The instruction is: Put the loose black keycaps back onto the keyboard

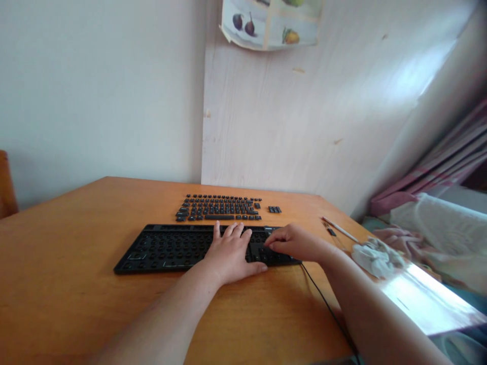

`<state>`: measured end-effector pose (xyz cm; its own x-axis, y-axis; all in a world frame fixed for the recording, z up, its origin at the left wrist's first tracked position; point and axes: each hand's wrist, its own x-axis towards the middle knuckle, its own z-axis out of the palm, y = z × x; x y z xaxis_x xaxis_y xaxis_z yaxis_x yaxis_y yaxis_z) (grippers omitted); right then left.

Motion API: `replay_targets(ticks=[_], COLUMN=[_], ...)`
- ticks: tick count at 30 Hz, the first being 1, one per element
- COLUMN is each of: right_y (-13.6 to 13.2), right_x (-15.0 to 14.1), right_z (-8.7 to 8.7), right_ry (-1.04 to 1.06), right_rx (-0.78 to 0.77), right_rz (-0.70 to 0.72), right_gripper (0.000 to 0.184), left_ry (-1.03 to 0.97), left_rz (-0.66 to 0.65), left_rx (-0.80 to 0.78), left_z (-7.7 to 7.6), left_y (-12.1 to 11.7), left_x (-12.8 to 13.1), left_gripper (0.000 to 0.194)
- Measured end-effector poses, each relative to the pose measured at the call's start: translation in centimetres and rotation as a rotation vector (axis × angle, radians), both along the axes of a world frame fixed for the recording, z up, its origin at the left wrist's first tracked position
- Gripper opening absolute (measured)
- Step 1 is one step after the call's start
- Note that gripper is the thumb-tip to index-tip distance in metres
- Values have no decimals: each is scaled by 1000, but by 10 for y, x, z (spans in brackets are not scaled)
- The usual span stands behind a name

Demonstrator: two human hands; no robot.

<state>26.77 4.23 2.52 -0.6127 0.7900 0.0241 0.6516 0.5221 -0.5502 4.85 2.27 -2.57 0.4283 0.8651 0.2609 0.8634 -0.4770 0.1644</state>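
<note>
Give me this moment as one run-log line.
left hand: spread on keyboard | right hand: curled over keyboard's right part | loose keycaps: rows beyond keyboard | cable: keyboard's right end

The left hand [230,253] lay spread, palm down, over the middle of a black keyboard base [171,247], its thumb toward the right hand [291,242]. The right hand's fingers bent down onto the base's right end, where a black cable [327,304] ran off toward the person. Beyond the base, loose black keycaps [219,217] sat in rows on the wooden table [68,238], with a small keycap cluster [274,209] apart to their right. Crumpled white material [375,257] lay near the table's right edge.
</note>
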Motion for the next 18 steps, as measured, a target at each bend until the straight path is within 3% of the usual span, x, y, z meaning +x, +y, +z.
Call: replay_targets(ticks=[9,18], right_y=[-8,-8], right_x=[-1,-1], right_z=[5,4], right_ry=[-51,-23], right_rx=[-49,-20], right_rz=[84,72], right_gripper=[32,33], left_ry=[29,47], left_rz=[1,-2], left_rx=[8,5], left_z=[-2,0], left_y=[2,1], left_x=[-1,-2], left_gripper=[101,100])
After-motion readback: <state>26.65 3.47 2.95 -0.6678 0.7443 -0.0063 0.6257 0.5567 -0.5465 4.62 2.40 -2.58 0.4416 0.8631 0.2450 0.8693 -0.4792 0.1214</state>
